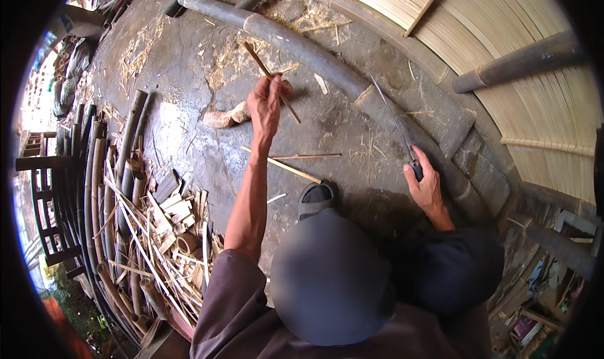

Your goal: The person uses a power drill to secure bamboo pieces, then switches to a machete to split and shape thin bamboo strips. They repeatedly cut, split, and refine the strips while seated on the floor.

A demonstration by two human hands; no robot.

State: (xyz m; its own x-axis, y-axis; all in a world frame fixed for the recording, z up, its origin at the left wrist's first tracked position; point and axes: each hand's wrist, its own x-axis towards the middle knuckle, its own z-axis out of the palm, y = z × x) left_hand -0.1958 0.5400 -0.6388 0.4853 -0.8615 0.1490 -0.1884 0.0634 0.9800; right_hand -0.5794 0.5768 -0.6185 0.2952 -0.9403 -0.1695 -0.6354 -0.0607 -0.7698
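Note:
My left hand [264,112] is closed around a thin brown bamboo stick [257,58], which slants out on both sides of the fingers above the floor. Beneath that hand lies a curved, pale brown piece of wood [228,115]. On the right, my right hand [429,188] grips the black handle of a knife [417,170]. Its long, narrow blade points up and away to the left, apart from the stick. Nearer to me on the floor are a brown stick [308,156] and a yellowish bamboo strip [292,170], just beyond a dark sandal [316,198].
A thick bamboo pole [302,47] runs diagonally across the concrete floor [176,63]. Split offcuts [179,214] and upright bamboo lengths [97,189] are heaped on the left. A slatted bamboo panel [528,117] stands at the right, with shavings scattered about.

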